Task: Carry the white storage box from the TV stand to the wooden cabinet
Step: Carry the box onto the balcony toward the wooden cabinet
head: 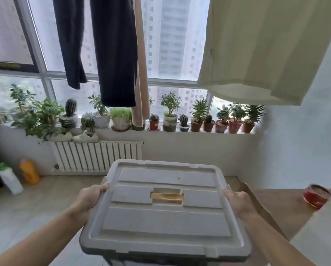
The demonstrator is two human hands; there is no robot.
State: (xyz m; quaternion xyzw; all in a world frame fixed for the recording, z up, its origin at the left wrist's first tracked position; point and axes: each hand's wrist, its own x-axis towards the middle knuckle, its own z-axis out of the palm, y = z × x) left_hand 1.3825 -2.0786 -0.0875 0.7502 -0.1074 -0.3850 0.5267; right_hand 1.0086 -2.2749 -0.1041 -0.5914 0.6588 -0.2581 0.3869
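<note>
Right now we are holding the white storage box [165, 208] in front of us with both hands, clear of the floor, its lid on and facing up at us. Our left hand [89, 198] is gripping the left edge of the lid, thumb lying on top of the rim and the fingers curled out of sight beneath it. Our right hand [237, 203] is clamping the right edge in the same way, thumb on top. We are seeing a yellowish strip [167, 196] lying in the recess at the middle of the lid. To the right of the box, just beside our right forearm, we are looking at a brown wooden surface [283, 206] with a red round dish [316, 195] sitting on it near the wall; we cannot tell whether the box is touching that surface. Ahead of us a white radiator [97, 156] is standing against the wall under the windowsill [208, 136], where a row of potted plants [170, 112] and cacti is lining the glass. A pair of pale shoes [75, 137] is resting on top of the radiator. Dark clothing [114, 50] and a cream garment [256, 45] are hanging overhead in front of the window. On the tiled floor [45, 192] to the left, a white bottle with a green cap [9, 179] and an orange bottle [29, 173] are standing near each other.
</note>
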